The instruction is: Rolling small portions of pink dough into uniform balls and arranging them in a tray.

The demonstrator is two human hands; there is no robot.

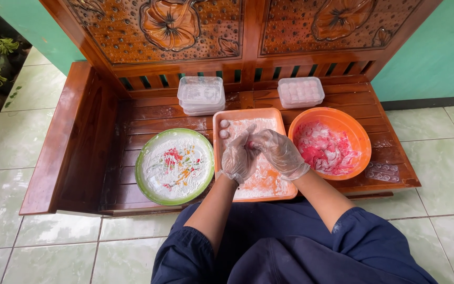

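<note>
My left hand (237,158) and my right hand (279,152), both in clear plastic gloves, are pressed together over an orange rectangular tray (279,117) dusted with white flour. They seem closed around a small piece of dough, which is hidden between the palms. Two small round white dough balls (224,129) lie at the tray's far left corner. The tray rests on a carved wooden bench (85,142).
A green-rimmed plate (174,166) with flour and coloured smears lies left of the tray. An orange bowl (330,143) with red-and-white dough stands to the right. Stacked clear plastic boxes (201,94) and a filled box (300,92) stand at the back. Pale floor tiles surround the bench.
</note>
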